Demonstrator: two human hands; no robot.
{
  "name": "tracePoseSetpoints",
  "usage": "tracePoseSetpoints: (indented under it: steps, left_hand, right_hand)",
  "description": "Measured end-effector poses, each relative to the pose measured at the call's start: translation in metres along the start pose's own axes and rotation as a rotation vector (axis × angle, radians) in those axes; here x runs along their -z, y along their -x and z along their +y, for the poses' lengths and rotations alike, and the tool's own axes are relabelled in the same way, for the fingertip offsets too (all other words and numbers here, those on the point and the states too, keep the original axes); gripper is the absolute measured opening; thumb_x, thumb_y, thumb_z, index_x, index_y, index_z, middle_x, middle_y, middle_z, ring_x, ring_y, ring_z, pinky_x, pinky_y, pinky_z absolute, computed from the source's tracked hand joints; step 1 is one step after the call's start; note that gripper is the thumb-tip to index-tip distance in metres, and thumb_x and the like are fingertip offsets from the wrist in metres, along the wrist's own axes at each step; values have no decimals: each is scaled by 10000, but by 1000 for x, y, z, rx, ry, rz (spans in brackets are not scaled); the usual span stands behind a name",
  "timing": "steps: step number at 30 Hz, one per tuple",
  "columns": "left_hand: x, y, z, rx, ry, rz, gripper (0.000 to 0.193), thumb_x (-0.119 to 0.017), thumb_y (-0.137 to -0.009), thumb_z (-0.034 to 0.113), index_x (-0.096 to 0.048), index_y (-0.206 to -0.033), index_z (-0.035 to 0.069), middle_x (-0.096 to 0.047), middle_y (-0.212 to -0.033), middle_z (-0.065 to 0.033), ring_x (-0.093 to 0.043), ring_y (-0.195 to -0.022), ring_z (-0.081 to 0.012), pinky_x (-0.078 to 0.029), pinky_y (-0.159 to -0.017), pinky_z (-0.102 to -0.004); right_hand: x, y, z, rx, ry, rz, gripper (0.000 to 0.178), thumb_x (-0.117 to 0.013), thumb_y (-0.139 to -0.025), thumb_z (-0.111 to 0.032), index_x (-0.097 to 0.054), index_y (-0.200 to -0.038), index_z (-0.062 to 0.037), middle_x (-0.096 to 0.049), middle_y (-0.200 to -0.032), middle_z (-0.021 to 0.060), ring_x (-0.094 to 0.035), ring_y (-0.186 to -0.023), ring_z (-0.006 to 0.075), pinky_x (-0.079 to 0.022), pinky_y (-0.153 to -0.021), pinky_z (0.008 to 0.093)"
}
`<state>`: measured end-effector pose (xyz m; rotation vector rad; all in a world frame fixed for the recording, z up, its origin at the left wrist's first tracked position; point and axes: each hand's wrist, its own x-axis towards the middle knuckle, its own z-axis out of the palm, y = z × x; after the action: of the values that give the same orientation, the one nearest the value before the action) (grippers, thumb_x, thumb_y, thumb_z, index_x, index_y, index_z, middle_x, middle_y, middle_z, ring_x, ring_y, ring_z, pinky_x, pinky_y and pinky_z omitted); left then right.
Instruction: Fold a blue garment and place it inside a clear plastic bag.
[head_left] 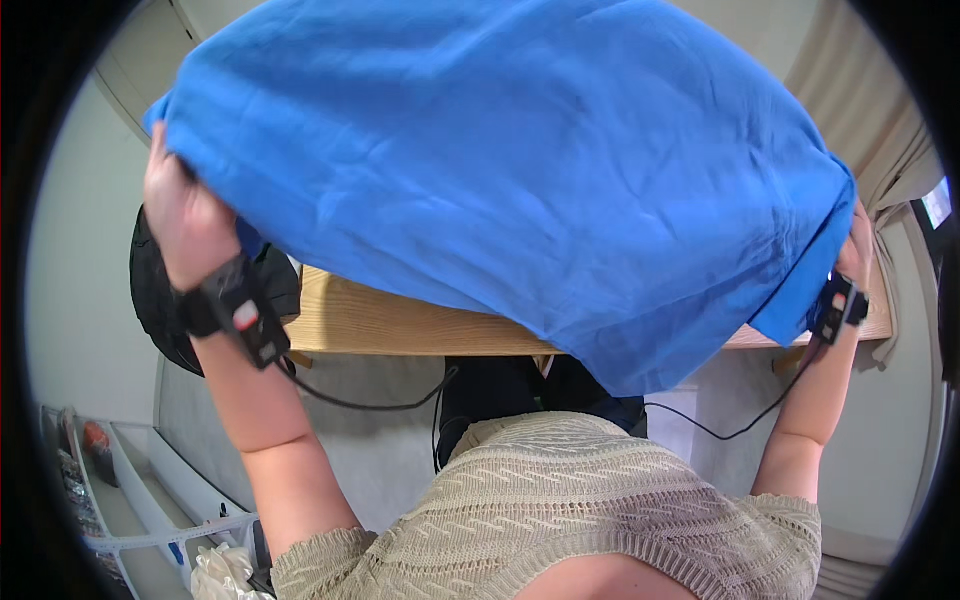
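A large blue cloth [520, 180] is stretched out in front of me, raised over the table, with soft creases across it. Its lower corner hangs past the table's near edge toward my lap. My left hand [190, 215] grips the cloth's left edge, fingers partly hidden behind the fabric. At the right edge my right hand [857, 245] is closed on the cloth, where a side fold hangs down; most of those fingers are covered too. Both arms are spread wide.
Beneath the cloth is a wooden table [400, 315]. A black bag-like item [155, 290] sits beyond my left wrist. Dark wrist devices [250, 318] trail cables toward my lap. A white shelf unit [150, 490] stands at lower left, and a beige curtain [870, 100] hangs at right.
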<state>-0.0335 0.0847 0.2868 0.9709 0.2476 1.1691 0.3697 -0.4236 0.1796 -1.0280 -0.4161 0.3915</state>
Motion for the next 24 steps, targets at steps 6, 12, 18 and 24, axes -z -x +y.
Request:
tracePoseSetpoints:
  steps: [6, 12, 18, 24]
  left_hand:
    - [73, -99, -102, 177, 3, -56, 390, -270, -1017, 272, -521, -1096, -16, -594, -1123, -140, -589, -990, -259, -443, -952, -379]
    - [133, -73, -190, 611, -110, 153, 499, -210, -1014, 343, -466, -1172, -55, -521, -1253, -178, -493, -1165, -332, -341, -1046, -469]
    - [157, -57, -190, 604, 1, 112, 421, -312, -951, 186, -408, -1250, -94, -486, -1289, -215, -433, -1245, -313, -297, -1094, -417]
    - [212, -65, -169, 326, -459, 154, 501, -471, -738, -88, -406, -1235, -72, -525, -1128, -174, -534, -1065, -256, -449, -909, -330]
  right_hand:
    - [-17, -32, 76, 92, 631, 367, 456, -571, -895, -168, -461, -1305, -3, -582, -1152, 143, -538, -1064, 200, -381, -965, 317]
    - [-81, 82, 110, 137, 1162, 147, 260, -586, -870, -114, -605, -1111, -16, -633, -934, 77, -576, -854, 124, -463, -781, 257]
    - [-57, 165, 156, -141, 1052, 414, 178, -583, -843, -114, -597, -743, 33, -565, -606, 25, -508, -563, 75, -400, -533, 232]
    - [-28, 219, 228, -351, 453, 330, 463, -538, -731, 43, -468, -1188, 22, -586, -1027, 71, -545, -927, 138, -424, -829, 250]
